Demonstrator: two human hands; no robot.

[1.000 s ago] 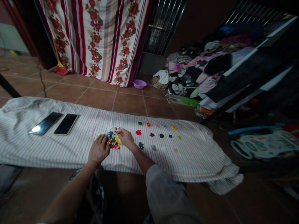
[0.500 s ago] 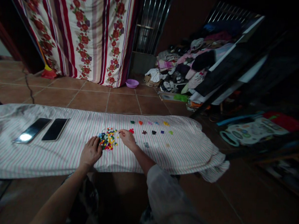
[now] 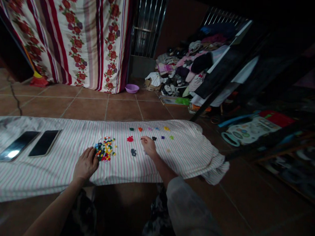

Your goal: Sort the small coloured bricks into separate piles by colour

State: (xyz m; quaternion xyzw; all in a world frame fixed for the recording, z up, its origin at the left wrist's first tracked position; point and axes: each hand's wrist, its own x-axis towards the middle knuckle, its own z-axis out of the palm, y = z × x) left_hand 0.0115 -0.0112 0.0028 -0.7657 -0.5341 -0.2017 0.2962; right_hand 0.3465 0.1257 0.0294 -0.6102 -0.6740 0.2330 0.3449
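Two phones left of mixed-colour pile. Left hand against pile's left edge, grip unclear. Right hand right of pile, fingertips pinching small dark piece.

The right hand hides the patch of striped cloth under it, and whether a piece sits between its fingertips is too small to tell. The left hand covers the left edge of the pile of coloured pieces, whose single shapes are too small to make out. A pale cluster barely stands out from the stripes. The left edge cuts off the cloth, the top edge the flowered curtain. Glare hides part of one phone.
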